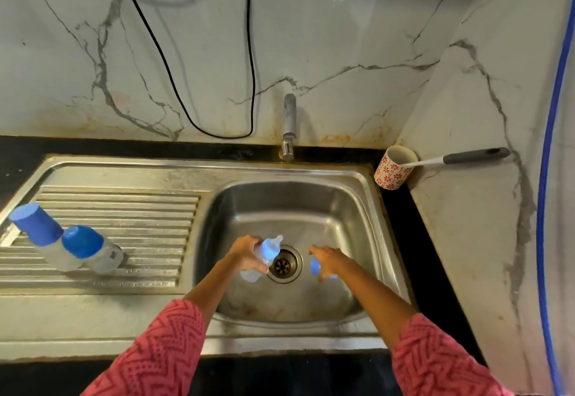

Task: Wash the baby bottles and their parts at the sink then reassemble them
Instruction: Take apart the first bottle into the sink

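Over the steel sink basin [342,209], my left hand [245,254] grips a clear baby bottle [264,255] with a blue ring and a clear teat, tilted toward the drain [283,265]. To the right of the drain, my right hand [326,262] holds a blue cap [315,266], mostly hidden under the fingers. Two more capped baby bottles stand on the ribbed drainboard at the left: one with a tall blue cap [37,224], one with a rounded blue cap [82,241].
The tap [289,125] rises from the back edge of the sink, with no water visible. A red-patterned cup [395,167] holding a grey-handled brush [473,156] sits at the back right corner. A black cable hangs on the marble wall.
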